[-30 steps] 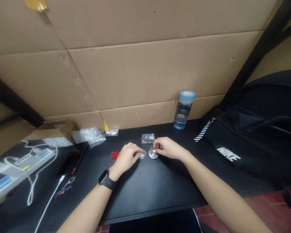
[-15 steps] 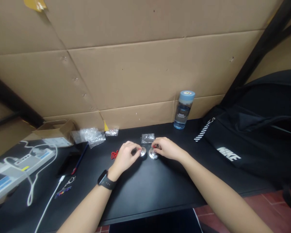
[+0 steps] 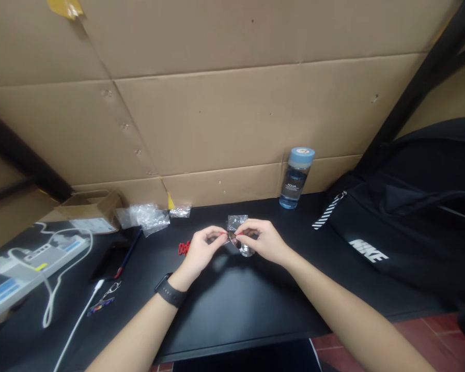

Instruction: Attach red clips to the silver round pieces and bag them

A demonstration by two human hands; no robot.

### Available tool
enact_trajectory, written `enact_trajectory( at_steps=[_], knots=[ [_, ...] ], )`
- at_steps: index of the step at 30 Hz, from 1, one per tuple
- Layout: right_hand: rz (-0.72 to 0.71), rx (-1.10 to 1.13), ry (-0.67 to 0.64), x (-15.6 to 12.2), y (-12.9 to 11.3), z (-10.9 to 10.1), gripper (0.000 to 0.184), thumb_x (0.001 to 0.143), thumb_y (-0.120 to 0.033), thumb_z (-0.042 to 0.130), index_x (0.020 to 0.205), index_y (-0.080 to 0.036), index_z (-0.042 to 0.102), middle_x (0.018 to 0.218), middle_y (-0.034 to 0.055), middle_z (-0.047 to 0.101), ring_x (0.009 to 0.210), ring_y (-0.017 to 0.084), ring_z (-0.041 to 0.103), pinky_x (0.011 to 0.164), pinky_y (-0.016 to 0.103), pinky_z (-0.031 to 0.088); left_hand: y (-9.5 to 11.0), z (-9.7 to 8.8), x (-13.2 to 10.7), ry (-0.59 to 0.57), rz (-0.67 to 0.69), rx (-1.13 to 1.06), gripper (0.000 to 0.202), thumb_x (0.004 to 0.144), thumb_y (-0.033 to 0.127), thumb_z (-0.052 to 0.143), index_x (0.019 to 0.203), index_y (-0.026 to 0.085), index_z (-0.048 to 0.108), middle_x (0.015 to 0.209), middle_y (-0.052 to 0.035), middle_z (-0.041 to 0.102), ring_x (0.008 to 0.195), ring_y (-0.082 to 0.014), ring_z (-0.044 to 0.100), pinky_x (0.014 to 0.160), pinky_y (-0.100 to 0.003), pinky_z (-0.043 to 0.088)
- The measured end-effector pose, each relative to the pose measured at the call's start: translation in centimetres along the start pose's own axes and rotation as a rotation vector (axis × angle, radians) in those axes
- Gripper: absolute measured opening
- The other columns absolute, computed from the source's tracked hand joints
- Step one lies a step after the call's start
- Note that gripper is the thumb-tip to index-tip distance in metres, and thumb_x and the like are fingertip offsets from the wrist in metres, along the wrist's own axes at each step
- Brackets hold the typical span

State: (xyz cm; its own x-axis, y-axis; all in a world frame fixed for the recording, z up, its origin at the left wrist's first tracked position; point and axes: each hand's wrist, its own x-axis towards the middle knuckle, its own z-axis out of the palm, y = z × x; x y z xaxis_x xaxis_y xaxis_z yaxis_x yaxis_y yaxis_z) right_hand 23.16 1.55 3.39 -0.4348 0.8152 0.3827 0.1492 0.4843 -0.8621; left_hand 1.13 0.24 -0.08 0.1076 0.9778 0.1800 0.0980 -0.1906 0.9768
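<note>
1. Filling the background, a cardboard (image 3: 232, 124) wall rises behind the black tabletop (image 3: 248, 315), which stretches across the scene.
2. A black bag (image 3: 403, 206) with a white NIKE mark slumps on the right, its striped pull hanging toward the tabletop.
3. At far left, a white power strip (image 3: 23, 280) lies tangled with pale cables.
4. An open box (image 3: 87, 206) sits behind it, against the cardboard; a blue-capped bottle (image 3: 295, 178) stands upright at rear right.
5. Two bare hands meet at center, just above the tabletop. The left hand (image 3: 203, 253), a dark watch (image 3: 171, 292) on its wrist, pinches the left disc (image 3: 232, 238) by a red bit; the right hand (image 3: 265, 243) pinches red beside the right disc (image 3: 247, 251).
6. A dark phone (image 3: 109, 261) lies at left, near crumpled wrap (image 3: 143, 217).
7. A clear packet (image 3: 237, 222) rests just behind the hands, partly hidden by the right.
8. A small heap of red cord (image 3: 183, 248) lies beside the left hand.
9. Smallest are the shiny discs, between and beneath the fingertips; blur hides whether they touch.
</note>
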Motion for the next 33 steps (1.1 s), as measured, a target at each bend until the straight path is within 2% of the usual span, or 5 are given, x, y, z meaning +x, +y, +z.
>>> enact_trajectory(
  at_steps=[9,13,19,26,33],
  knots=[
    [-0.018,0.110,0.160,-0.2,0.3,1.7,0.012,0.085,-0.032,0.080,0.087,-0.021,0.077,0.090,0.0058,0.075,0.083,0.020,0.072,0.078,0.034,0.060,0.2,0.3,-0.4,0.003,-0.063,-0.150,0.028,0.082,0.039,0.083,0.090,0.017,0.068,0.084,-0.0047,0.077,0.077,-0.0168,0.072,0.076,-0.025,0.053],
    [-0.014,0.175,0.127,-0.4,0.5,2.0,0.025,0.084,-0.032,0.082,0.105,-0.022,0.076,0.090,0.0043,0.074,0.083,0.019,0.072,0.081,0.035,0.062,0.4,0.5,-0.6,0.007,-0.066,-0.131,0.029,0.081,0.040,0.084,0.086,0.016,0.069,0.084,-0.0065,0.079,0.076,-0.0178,0.073,0.075,-0.026,0.054],
    [-0.191,-0.134,0.089,-0.6,0.5,1.6,0.021,0.094,-0.025,0.072,0.113,-0.028,0.079,0.103,0.0059,0.075,0.094,0.020,0.072,0.087,0.034,0.059,0.2,0.5,-0.6,0.048,-0.095,-0.232,0.027,0.080,0.036,0.086,0.086,0.016,0.068,0.083,-0.0053,0.079,0.074,-0.0156,0.072,0.075,-0.025,0.053],
    [-0.285,-0.192,0.084,-0.6,1.3,1.8,0.038,0.097,-0.021,0.067,0.134,-0.031,0.070,0.110,0.0067,0.071,0.096,0.020,0.069,0.086,0.035,0.060,0.2,0.6,-0.6,0.086,-0.132,-0.257,0.029,0.079,0.039,0.086,0.086,0.016,0.069,0.083,-0.0049,0.079,0.075,-0.0157,0.072,0.075,-0.025,0.053],
    [-0.186,-0.042,0.143,-1.0,1.5,3.1,0.036,0.094,-0.019,0.066,0.126,-0.033,0.075,0.118,0.0083,0.054,0.105,0.020,0.065,0.086,0.037,0.066,0.0,0.8,-0.6,0.102,-0.134,-0.297,0.027,0.078,0.035,0.087,0.086,0.016,0.069,0.082,-0.0027,0.077,0.077,-0.0130,0.070,0.078,-0.022,0.052]
  ],
)
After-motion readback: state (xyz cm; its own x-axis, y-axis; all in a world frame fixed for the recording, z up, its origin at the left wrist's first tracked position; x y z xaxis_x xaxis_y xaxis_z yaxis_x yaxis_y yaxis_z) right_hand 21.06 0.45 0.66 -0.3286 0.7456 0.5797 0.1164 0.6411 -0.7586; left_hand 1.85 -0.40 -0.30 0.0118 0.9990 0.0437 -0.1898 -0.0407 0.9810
